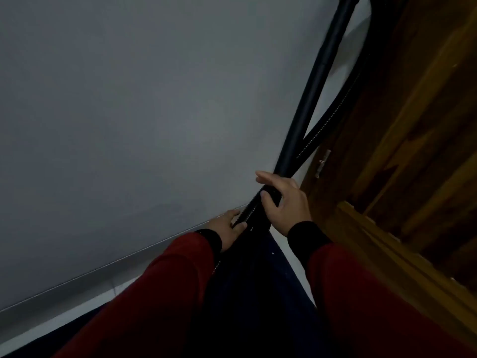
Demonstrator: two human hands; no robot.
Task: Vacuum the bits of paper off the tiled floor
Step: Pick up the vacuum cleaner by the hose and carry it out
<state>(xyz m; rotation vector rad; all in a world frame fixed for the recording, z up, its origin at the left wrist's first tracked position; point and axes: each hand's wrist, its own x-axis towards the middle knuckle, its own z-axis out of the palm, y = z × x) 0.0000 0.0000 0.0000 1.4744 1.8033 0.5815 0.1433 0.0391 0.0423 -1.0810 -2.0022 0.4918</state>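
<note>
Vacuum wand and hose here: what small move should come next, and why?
Probably tip the wand down toward the floor. The right hand grips its lower end and the left hand holds the ribbed hose, but the wand points up along the grey wall beside the wooden door. No nozzle or paper bits are in view.
</note>
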